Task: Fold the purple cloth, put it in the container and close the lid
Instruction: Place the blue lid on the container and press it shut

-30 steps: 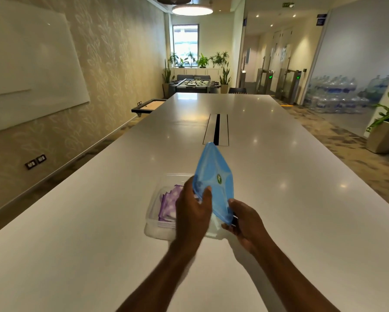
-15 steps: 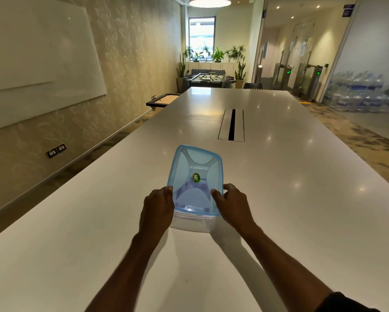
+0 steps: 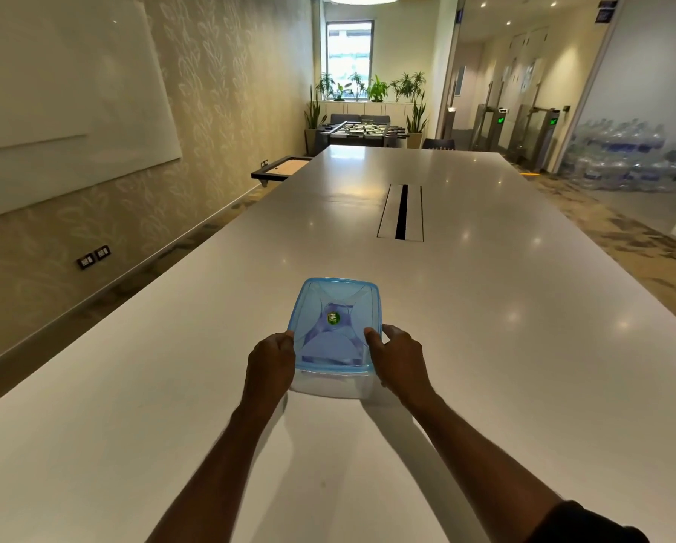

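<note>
A clear plastic container (image 3: 330, 386) stands on the white table (image 3: 485, 346) in front of me. Its translucent blue lid (image 3: 334, 303), with a green round sticker in the middle, lies flat on top of it. The folded purple cloth (image 3: 328, 350) shows dimly through the lid, inside the container. My left hand (image 3: 272, 362) grips the container's near left side, thumb on the lid's edge. My right hand (image 3: 401, 358) holds the near right side, thumb pressing on the lid.
A cable slot (image 3: 401, 211) runs along the middle of the long table, farther away. The table's left edge drops to a carpeted floor beside a wall with a whiteboard (image 3: 66, 103). A foosball table (image 3: 362, 131) and plants stand at the far end.
The blue lid was held tilted up above the open container; it has come down flat onto it. Both hands have moved to the container's sides.
</note>
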Demonstrator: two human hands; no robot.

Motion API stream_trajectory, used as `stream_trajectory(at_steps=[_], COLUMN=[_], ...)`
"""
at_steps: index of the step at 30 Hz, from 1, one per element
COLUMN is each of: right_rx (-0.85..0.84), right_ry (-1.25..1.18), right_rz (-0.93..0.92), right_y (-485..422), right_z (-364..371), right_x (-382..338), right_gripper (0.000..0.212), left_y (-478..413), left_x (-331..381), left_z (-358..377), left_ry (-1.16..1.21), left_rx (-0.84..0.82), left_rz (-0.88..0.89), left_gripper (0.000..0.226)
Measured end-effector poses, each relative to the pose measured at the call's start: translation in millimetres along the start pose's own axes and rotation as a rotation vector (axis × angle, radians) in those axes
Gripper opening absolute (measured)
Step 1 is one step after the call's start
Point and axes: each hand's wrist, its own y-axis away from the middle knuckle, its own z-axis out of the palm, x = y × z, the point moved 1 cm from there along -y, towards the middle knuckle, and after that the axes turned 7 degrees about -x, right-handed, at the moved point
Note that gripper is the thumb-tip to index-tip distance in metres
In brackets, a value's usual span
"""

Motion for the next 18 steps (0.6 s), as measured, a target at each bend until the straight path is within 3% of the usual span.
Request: stream_trajectory(at_steps=[4,9,18], right_rx=[-0.039,-0.093,-0.116], right_ry=[-0.143,-0.353,-0.478], right_rz=[0.046,0.100,0.135], right_y=[0.4,3.2,5.4], right_z=[1.3,5.6,7.3], right_x=[1.1,4.2,1.7], right_gripper=[0.034,0.032,0.025], left_y=[-2.7,-6.6,-19.5], left_x=[-3.7,-8.0,-11.1], left_z=[6.6,12.1,9.6], left_ry=[0.177,0.286,0.400], left_rx=[-0.033,-0.029,-0.059], left_rz=[-0.115,-0.191,-0.305], left_gripper=[0.030,0.032,0.025])
